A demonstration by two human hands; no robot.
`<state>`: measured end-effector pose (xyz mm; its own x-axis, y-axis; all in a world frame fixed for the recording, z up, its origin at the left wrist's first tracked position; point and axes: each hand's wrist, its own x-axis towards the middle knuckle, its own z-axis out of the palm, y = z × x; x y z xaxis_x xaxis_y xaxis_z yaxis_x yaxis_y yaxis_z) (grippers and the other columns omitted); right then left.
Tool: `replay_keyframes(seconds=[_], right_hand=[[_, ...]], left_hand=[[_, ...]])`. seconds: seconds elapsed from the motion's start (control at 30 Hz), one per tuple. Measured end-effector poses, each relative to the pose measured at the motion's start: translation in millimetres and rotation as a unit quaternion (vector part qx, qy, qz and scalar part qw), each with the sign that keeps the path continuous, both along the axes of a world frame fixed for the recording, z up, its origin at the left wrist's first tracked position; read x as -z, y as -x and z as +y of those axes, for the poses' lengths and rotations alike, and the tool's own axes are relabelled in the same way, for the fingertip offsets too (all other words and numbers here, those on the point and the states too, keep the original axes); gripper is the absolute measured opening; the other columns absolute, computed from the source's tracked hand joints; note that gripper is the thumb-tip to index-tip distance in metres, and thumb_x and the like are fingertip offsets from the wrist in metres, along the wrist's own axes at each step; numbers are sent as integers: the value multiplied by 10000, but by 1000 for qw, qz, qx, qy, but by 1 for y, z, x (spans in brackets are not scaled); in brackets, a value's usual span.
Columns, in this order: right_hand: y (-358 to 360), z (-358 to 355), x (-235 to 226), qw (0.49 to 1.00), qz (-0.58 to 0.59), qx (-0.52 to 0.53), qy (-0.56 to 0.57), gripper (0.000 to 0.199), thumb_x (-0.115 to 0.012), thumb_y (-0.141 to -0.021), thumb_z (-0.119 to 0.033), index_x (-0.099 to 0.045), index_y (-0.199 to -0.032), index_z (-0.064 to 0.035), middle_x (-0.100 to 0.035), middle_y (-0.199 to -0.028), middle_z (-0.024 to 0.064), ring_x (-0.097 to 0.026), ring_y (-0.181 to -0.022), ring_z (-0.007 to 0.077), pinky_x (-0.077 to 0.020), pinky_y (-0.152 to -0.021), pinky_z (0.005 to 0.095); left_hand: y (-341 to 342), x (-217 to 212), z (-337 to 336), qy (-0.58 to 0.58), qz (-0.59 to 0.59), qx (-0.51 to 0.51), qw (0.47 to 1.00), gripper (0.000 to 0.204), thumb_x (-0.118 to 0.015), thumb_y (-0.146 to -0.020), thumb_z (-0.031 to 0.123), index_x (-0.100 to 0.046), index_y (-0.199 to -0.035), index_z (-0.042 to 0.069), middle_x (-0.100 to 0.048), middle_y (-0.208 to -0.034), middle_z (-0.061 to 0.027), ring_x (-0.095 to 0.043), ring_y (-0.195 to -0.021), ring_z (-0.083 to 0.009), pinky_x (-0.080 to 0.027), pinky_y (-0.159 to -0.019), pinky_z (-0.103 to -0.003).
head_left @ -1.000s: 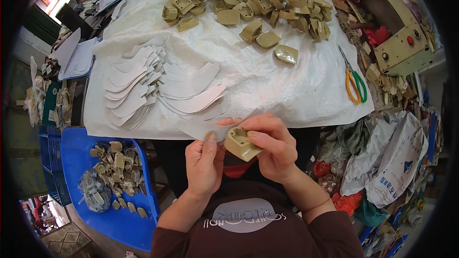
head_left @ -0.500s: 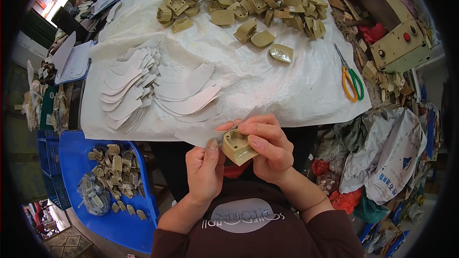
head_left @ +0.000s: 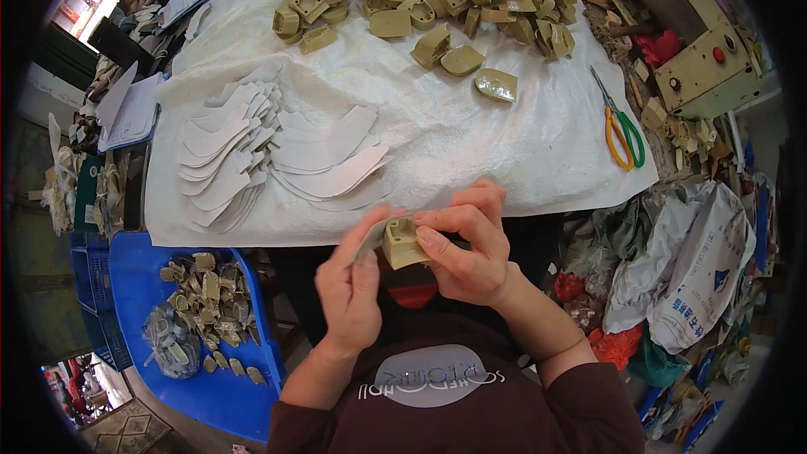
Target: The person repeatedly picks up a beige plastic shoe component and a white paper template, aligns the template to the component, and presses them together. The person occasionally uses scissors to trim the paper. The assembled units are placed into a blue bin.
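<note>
Just past the near edge of the table, my right hand [head_left: 472, 254] pinches an olive-beige shoe heel [head_left: 404, 245], hollow side up, with small holes in its upper face. My left hand [head_left: 349, 290], slightly blurred, grips a pale grey curved cover piece [head_left: 370, 239] between thumb and fingers. That piece lies against the heel's left side and bends behind it; how much of it touches is hidden. Left of centre on the white sheet lie fanned stacks of similar curved pieces [head_left: 220, 160]. A heap of matching heels [head_left: 391, 23] covers the far side.
Scissors [head_left: 620, 130] with orange and green handles lie at the sheet's right edge. A blue chair [head_left: 214, 408] at lower left holds small pieces and a plastic bag. Sacks [head_left: 672, 273] crowd the right side, below a control box [head_left: 710, 71] with a red button.
The heel has tipped and shifted slightly up and left in my right hand. My left hand has moved left and turned, bringing the cover piece against the heel's side.
</note>
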<state>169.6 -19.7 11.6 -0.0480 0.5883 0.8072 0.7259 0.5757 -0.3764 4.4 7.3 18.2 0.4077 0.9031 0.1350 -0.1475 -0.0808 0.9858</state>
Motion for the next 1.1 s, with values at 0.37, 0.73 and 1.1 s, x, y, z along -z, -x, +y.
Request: replay_keyframes(seconds=[0.37, 0.73, 1.1], right_hand=[[3, -10, -22, 977, -149, 74, 138, 259, -663, -634, -129, -581, -879, -144, -479, -789, 3, -485, -795, 203, -252, -793, 459], [-10, 0, 0, 992, -8, -13, 125, 394, -713, -650, -23, -578, -1011, -103, -516, -812, 20, -470, -741, 213, -293, -749, 394], [-8, -8, -16, 951, 65, -176, 245, 340, -681, -618, 9, -590, -939, -54, -493, -833, 61, -471, -822, 250, -334, -785, 387]], left_hand=[[-2, -1, -1, -130, 129, -73, 980, 187, -539, -892, -14, -627, -1045, -77, -671, -958, -149, -615, -820, -139, -468, -725, -238], [-8, 11, 1, -182, 79, -81, 977, 222, -636, -827, -3, -637, -1048, -24, -623, -905, -148, -606, -769, -253, -486, -705, -296], [-3, 14, 18, -361, 68, -25, 930, 158, -739, -713, 25, -615, -810, 30, -478, -640, -45, -426, -572, -185, -371, -527, -283]])
